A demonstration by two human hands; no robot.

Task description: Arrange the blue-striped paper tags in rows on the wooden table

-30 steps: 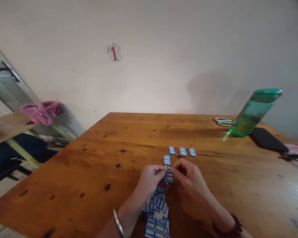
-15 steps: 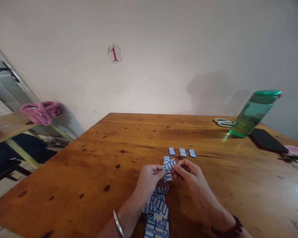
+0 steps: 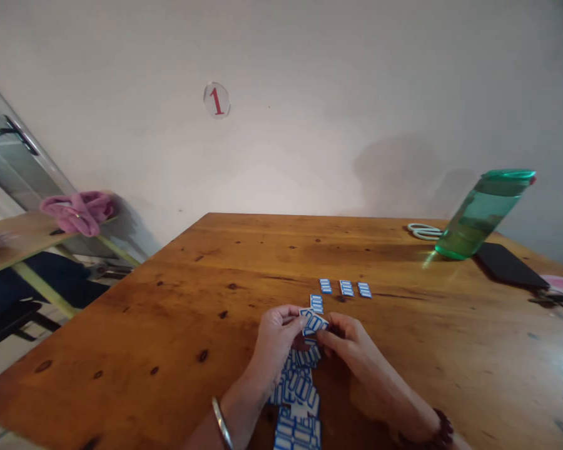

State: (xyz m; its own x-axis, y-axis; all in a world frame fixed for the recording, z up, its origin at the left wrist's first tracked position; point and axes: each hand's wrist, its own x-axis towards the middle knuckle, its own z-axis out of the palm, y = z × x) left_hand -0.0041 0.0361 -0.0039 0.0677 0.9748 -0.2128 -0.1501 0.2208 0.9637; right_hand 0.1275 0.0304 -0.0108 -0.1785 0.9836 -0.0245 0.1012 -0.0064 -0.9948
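Between my two hands are small white label sheets with blue-framed boxes, a few overlapping. My left hand pinches their left side between thumb and fingers. At their right end, the thumb and fingers of my right hand close on the edge. Just beyond my fingers a similar label sheet lies flat on the wood. Below, a loose, overlapping pile of label sheets runs toward me, partly covered by my left hand. More sheets lie at the near end.
Three small groups of label sheets stand in a row: left, middle, right. At the right of the wooden table are a tilted green bottle, a white cable and a black flat object.
Both hands have drawn slightly toward me and left with the held sheets, which now slant down to the right. The sheet lying beyond them shows more fully.
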